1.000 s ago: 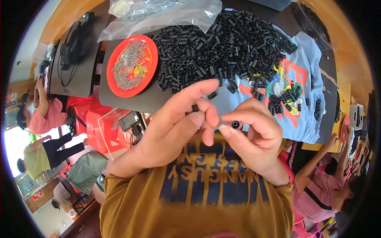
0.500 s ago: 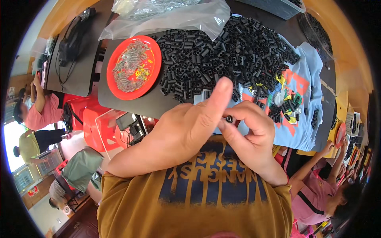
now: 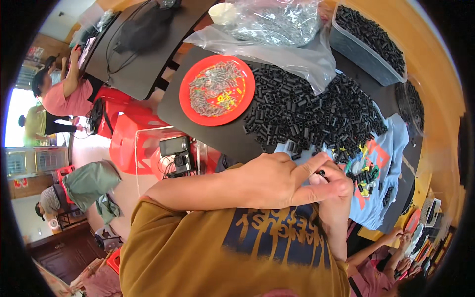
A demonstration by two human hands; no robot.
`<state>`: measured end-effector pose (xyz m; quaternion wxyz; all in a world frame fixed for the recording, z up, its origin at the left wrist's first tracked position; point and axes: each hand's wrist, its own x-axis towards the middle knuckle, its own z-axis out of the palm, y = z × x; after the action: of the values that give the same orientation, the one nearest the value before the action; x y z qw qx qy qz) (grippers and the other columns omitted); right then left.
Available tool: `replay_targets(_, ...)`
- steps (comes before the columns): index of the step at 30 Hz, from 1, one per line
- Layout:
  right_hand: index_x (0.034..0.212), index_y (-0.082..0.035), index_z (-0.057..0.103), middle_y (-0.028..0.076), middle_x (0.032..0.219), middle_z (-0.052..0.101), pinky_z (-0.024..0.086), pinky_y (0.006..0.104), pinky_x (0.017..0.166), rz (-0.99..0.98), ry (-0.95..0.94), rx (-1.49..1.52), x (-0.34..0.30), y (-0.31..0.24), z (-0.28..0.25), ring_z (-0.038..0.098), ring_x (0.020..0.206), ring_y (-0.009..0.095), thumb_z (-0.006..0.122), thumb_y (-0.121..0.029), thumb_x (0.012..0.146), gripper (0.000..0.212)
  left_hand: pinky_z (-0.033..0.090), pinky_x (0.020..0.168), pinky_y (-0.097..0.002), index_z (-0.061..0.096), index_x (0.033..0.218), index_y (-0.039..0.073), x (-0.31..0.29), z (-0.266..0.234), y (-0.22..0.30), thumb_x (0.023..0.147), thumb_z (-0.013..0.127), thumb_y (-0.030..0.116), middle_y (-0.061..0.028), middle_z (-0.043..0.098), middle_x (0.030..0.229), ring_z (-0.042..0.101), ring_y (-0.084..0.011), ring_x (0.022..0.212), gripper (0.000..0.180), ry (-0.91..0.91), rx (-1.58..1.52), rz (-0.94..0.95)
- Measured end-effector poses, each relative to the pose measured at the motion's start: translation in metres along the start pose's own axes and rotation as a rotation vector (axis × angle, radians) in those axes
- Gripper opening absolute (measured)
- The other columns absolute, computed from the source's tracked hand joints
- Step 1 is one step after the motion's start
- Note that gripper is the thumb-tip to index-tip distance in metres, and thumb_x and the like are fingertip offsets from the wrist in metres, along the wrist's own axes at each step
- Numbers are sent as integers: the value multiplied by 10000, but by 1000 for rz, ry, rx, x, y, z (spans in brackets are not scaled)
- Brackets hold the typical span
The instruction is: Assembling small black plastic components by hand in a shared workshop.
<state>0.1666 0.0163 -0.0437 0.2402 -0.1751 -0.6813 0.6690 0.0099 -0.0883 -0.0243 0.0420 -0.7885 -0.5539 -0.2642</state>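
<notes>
My left hand [image 3: 272, 180] reaches across my front, its thumb and forefinger stretched apart on either side of a small black plastic tube [image 3: 321, 173]. My right hand [image 3: 336, 198] lies partly behind it and pinches that tube, whose round open end shows between the fingers. The left hand's other fingers are hidden from view. Just beyond both hands, a large heap of similar black tubes [image 3: 311, 109] spreads over the dark table and a light blue printed cloth [image 3: 391, 168]. A red plate [image 3: 187, 106] with many small silvery metal pieces stands left of the heap.
Behind the heap lie a clear plastic bag [image 3: 277, 29] of shiny pieces and a grey tub [image 3: 356, 52] full of black parts. Red stools [image 3: 131, 143] and a stand with small devices [image 3: 175, 148] are at left. Other people work at tables on both sides.
My view has shifted, so the table sits further right. My left hand, raised with a finger upright before, has lowered over the right hand, which still pinches the black tube.
</notes>
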Motion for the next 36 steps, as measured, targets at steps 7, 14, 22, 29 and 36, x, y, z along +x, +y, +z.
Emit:
replay_targets(7, 942, 27, 620, 61, 954, 574, 424, 243, 751, 97, -45, 131, 1, -5, -4, 534, 872, 114, 598, 37, 802, 143, 432, 417, -257, 546, 1195, 191, 4, -1, -3, 768, 612, 167, -237, 494, 1235, 541, -142, 482, 433, 38, -38, 34)
replay_targets(14, 912, 28, 624, 57, 954, 573, 429, 247, 736, 206, -58, 231, 9, -2, -6, 535, 849, 111, 616, -11, 815, 105, 467, 460, -292, 304, 1394, 240, 1, 12, -10, 779, 513, 119, -297, 441, 1257, 552, -198, 508, 661, 45, -198, -11)
replay_targets(22, 955, 35, 611, 55, 983, 581, 426, 222, 761, 153, -1, 431, 15, -1, 0, 547, 893, 92, 554, 62, 833, 136, 496, 618, -402, 278, 1351, 110, 19, -2, -9, 801, 468, 40, -263, 467, 1216, 607, -355, 775, 586, -195, -760, -370)
replay_targets(29, 941, 29, 616, 46, 859, 560, 384, 228, 664, 112, 8, 346, 25, -6, -2, 502, 769, 101, 589, 56, 811, 136, 476, 631, -254, 556, 1150, 14, 6, 2, -19, 731, 666, -4, -141, 571, 1046, 567, -194, 829, 433, 225, -619, -304)
replay_targets(36, 947, 10, 630, 29, 784, 547, 357, 229, 625, 28, -9, 233, 21, -4, -5, 468, 711, 95, 614, 19, 802, 146, 455, 625, -279, 631, 1044, 42, 12, 4, -14, 720, 690, 3, -95, 596, 921, 571, -198, 791, 331, 233, -798, -484)
